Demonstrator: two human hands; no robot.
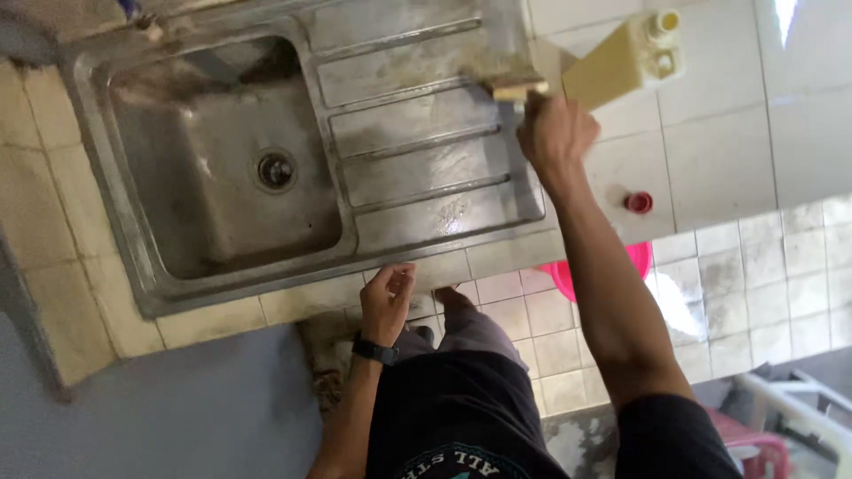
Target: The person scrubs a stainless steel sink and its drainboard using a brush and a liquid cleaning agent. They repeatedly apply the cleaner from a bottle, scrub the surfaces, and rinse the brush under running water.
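Right hand: fingers closed around a small pale rectangular block, pressed to the far edge of the ribbed, dull stainless steel sink drainboard. Left hand: fingers loosely curled, tips resting on the tiled tabletop edge. Cream plastic jug, squarish, uncapped, just beyond the block. Small red cap on white glossy tile.

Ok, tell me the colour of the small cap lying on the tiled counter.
Red. The small cap shows in the head view, on the tiled counter.
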